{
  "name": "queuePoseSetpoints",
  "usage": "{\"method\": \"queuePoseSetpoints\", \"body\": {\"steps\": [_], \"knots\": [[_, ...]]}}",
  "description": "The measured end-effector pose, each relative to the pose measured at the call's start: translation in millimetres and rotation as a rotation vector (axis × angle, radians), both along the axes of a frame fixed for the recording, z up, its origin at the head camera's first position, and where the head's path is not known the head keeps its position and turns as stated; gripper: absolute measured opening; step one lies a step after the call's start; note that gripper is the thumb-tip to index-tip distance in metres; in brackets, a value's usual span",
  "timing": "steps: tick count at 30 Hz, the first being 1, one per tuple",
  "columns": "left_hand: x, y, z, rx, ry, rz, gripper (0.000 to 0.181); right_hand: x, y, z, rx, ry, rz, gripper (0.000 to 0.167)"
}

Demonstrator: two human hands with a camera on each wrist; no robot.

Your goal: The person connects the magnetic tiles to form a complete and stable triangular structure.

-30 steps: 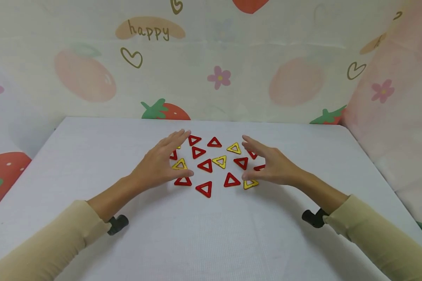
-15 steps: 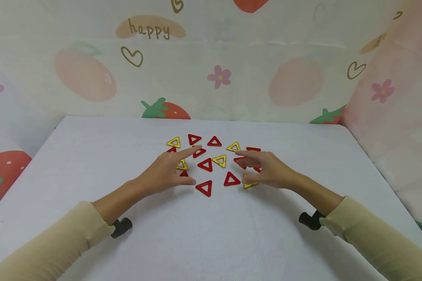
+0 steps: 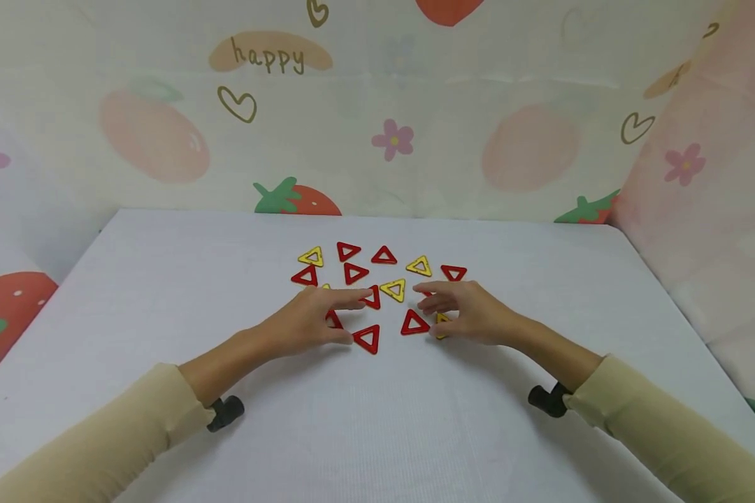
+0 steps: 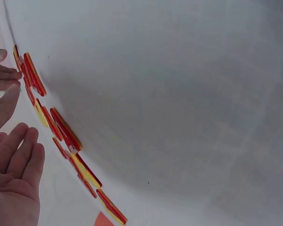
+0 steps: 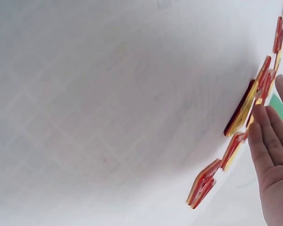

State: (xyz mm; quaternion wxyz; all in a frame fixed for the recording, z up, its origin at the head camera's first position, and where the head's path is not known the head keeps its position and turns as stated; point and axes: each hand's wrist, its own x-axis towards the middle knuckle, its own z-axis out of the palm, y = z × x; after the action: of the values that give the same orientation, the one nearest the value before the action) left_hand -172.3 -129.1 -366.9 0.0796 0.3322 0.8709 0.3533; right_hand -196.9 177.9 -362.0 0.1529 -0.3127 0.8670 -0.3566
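Several hollow triangle tiles, red and yellow, lie flat and scattered on the white table. In the head view, my left hand (image 3: 305, 321) hovers over the left part of the group, fingers extended, hiding part of some tiles. Its thumb ends beside a red triangle (image 3: 376, 339) at the front; whether it touches is unclear. Over the right part, my right hand (image 3: 481, 314) has slightly bent fingers and covers part of a yellow triangle (image 3: 440, 327). Between the hands lie another yellow triangle (image 3: 403, 290) and a red triangle (image 3: 407, 327). Neither hand holds a tile.
The white table (image 3: 377, 419) stretches out around the tiles. Behind it hangs a printed backdrop (image 3: 327, 126) with fruit, flowers and hearts. Farther back in the group are a red triangle (image 3: 384, 261) and a yellow triangle (image 3: 410, 266). A small dark camera (image 3: 226, 413) sits at the left cuff.
Both hands have moved lower and nearer the front, the left one also to the right. Their raised fingers have come down, uncovering tiles at the back left and back right. The tiles look unmoved.
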Motion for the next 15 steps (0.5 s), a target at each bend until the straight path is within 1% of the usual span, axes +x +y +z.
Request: {"method": "queuePoseSetpoints", "body": {"steps": [4, 8, 15], "knots": [[0.1, 2.6, -3.3, -0.015, -0.006, -0.019, 0.070, 0.1, -2.3, -2.1, 0.005, 0.006, 0.009, 0.067], [-0.4, 4.4, -5.6, -0.025, -0.013, -0.023, 0.071, -0.3, -4.1, -4.0, 0.019, 0.019, 0.020, 0.066], [-3.0, 8.7, -7.6, -0.069, -0.008, -0.055, 0.063, 0.5, -8.5, -3.7, 0.047, 0.041, 0.028, 0.063]]}}
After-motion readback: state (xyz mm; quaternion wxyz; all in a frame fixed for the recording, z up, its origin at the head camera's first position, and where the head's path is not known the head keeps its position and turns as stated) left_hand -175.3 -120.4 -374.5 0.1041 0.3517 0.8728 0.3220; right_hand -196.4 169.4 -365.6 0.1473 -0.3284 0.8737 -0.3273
